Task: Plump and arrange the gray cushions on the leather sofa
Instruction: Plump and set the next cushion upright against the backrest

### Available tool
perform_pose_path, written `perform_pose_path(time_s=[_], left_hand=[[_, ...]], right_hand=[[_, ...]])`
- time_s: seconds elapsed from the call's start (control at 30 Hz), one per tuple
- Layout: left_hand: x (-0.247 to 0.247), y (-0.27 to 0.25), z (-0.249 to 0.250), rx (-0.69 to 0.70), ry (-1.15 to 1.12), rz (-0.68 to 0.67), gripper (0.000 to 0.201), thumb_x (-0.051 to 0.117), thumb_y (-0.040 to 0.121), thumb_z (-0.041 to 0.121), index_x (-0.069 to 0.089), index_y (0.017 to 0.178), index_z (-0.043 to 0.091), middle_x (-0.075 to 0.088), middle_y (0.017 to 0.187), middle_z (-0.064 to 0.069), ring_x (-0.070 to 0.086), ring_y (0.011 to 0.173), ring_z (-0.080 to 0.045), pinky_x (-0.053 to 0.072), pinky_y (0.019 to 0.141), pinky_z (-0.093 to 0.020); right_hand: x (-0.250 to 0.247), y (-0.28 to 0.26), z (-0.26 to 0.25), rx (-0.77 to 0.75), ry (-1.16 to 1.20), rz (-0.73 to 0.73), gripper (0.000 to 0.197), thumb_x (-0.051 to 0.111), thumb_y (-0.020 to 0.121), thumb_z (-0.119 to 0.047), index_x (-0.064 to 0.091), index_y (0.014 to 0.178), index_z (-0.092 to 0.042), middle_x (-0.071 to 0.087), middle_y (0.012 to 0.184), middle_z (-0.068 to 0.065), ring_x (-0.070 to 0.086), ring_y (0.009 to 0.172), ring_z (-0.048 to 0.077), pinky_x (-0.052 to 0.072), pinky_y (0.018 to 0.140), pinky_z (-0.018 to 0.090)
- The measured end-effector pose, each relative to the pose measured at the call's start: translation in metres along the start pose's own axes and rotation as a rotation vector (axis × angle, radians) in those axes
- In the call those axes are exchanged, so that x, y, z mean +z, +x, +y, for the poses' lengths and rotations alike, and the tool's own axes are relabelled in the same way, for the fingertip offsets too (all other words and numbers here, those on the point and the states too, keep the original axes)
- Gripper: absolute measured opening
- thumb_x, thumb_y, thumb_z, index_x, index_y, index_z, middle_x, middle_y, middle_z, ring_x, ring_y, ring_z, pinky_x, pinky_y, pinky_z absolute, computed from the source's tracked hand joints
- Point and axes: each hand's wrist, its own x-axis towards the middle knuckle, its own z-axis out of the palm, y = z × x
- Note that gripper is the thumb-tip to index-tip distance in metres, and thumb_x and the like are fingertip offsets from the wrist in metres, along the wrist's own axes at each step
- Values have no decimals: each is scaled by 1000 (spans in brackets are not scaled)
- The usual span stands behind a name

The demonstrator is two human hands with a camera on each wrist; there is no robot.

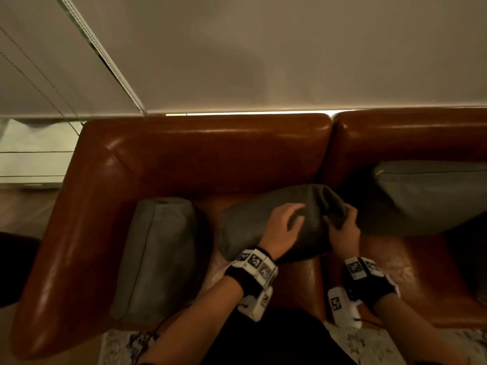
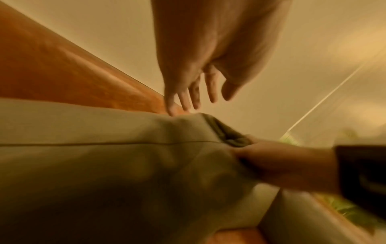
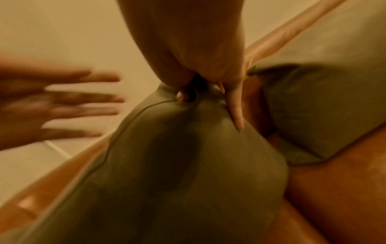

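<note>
Middle gray cushion (image 1: 266,227) held on leather sofa (image 1: 210,154) seat; corner pinched by right hand (image 1: 342,227); left hand (image 1: 283,227) flat above, fingers spread; bare seat between it and left cushion (image 1: 155,259); right cushion (image 1: 432,196) close beside

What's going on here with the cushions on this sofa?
A person is plumping the middle gray cushion on the brown leather sofa. The right hand grips the cushion's right end, bunching the fabric, while the left hand is open over its top, fingers spread. A second gray cushion lies beside the left armrest, and a third leans against the backrest on the right; neither is being touched.
</note>
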Motion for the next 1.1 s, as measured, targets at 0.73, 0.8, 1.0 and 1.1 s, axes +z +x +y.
perform_pose_path(time_s=[0.73,0.8,1.0,1.1], left_hand=[[-61,-99,-195,-554,1140,-364,70,44,92,41,6,149,29,-30,152,-11,-27,141,-33,-16,106,-65],[-78,-109,-196,-668,1106,-128,86,56,86,29,-4,147,37,-43,144,-10,-35,136,-37,-13,98,-77],[-159,-128,-205,-1146,455,473,132,83,61,39,-19,145,34,-5,157,-16,4,142,-46,9,104,-74],[-183,-127,-212,-1144,518,426,100,74,73,37,8,147,27,21,152,-12,27,134,-45,21,104,-68]], right_hand=[[-54,39,51,41,-326,-28,35,56,91,-8,49,124,-1,57,118,31,55,108,45,47,88,49],[-53,34,54,36,-343,-19,35,57,90,-9,49,123,0,58,116,32,55,107,46,46,87,47],[-42,21,48,50,-334,-34,36,63,88,-15,46,115,3,56,115,34,56,104,47,48,82,47],[-36,18,37,27,-296,-24,31,62,88,-16,50,110,2,58,114,31,57,105,44,46,84,44]])
